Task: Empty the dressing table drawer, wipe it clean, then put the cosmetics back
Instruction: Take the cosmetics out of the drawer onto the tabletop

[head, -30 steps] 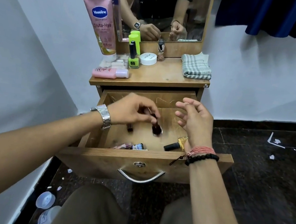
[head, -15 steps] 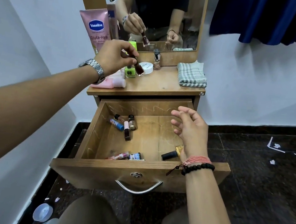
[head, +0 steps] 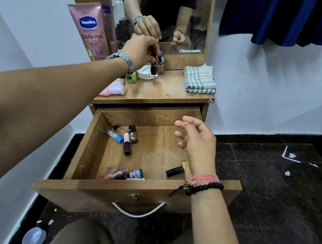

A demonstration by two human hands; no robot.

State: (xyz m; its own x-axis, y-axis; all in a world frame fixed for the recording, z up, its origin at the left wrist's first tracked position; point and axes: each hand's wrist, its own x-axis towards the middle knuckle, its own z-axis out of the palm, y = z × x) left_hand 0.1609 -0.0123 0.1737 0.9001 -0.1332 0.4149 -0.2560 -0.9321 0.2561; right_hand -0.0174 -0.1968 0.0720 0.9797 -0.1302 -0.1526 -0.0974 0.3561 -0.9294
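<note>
Two hands in view. Left hand point(head: 143, 51), wristwatch on the wrist: fingers curled around the cap of a small dark bottle point(head: 154, 67), held upright with its base at or just above the tabletop point(head: 159, 95) near the back edge, just beside a white jar point(head: 144, 72) and a clear bottle point(head: 160, 65). Right hand point(head: 198, 145), bracelets on the wrist: fingers loosely curled, holding nothing, above the right side of the open drawer point(head: 106, 188). Drawer contents: four small bottles point(head: 127, 138) lying close together at the back left corner; a red tube and a labelled bottle point(head: 126, 174) against the front edge; a black-capped gold bottle point(head: 177, 169) near the front right corner, partly behind the right wrist. Tabletop, left side: Vaseline tube point(head: 90, 30) standing upright, green bottle point(head: 131, 78), pink bottle point(head: 115, 90) lying flat. Tabletop, back right corner: folded checked cloth point(head: 199, 80).
</note>
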